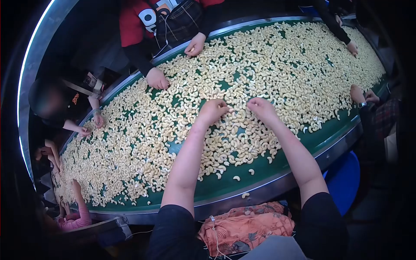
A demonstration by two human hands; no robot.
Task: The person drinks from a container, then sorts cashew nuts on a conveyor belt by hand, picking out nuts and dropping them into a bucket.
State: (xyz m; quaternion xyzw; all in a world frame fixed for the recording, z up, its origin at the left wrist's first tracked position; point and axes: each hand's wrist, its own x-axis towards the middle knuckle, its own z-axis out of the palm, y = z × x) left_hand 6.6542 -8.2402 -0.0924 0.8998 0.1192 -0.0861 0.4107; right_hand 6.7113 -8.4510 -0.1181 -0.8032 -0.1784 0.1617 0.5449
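Observation:
Pale cashew nuts (242,138) lie spread over a long green belt (208,189). Over the middle of them is my left hand (213,111), its fingers curled together in a pinch around what looks like a cashew nut at the fingertips. Just to the right, my right hand (261,108) has its thumb and forefinger pressed together low over the nuts; whatever they hold is too small to make out. A short gap with nuts in it separates the two hands.
Across the belt, a person in a red and black top (134,26) has both hands at the nuts. Other people's hands reach in at the left and far right. A metal rim (255,190) runs along the near edge, with a blue container (344,182) below right.

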